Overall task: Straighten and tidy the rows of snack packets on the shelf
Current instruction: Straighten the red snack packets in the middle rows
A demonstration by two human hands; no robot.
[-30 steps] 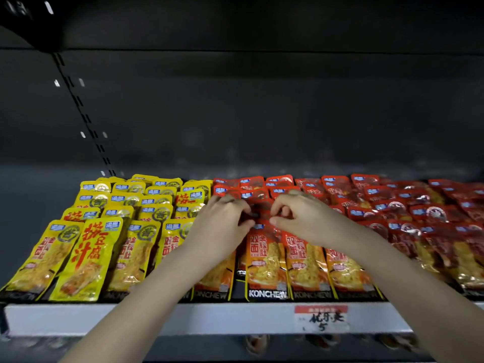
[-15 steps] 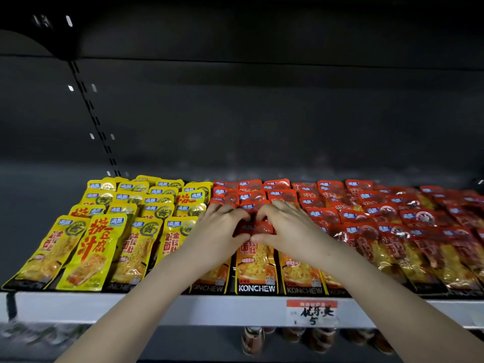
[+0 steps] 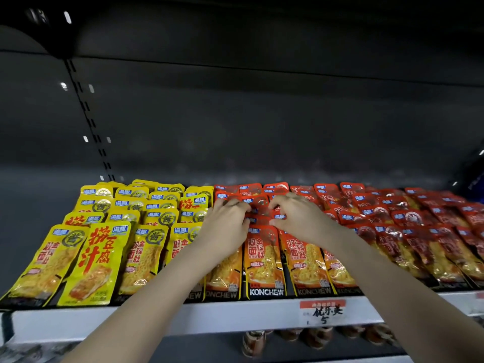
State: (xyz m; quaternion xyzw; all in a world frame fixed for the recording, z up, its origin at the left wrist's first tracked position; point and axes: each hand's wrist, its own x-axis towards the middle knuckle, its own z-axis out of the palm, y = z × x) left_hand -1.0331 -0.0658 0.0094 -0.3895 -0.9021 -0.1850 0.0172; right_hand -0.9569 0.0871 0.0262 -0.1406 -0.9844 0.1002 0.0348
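Our left hand [image 3: 225, 227] and right hand [image 3: 301, 221] meet mid-shelf [image 3: 157, 318], just behind the front row. The curled fingers [image 3: 234, 203] of both pinch one red packet [image 3: 259, 208] lying between them. Yellow packets [image 3: 136, 231] sit to the left.

Place: a shop | matching snack packets [image 3: 264, 260] lined in rows along the shelf [image 3: 157, 320] | price tag [image 3: 323, 311] on its front edge

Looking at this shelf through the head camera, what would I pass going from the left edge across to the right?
yellow packets → left hand → right hand → red packets running on to the right edge
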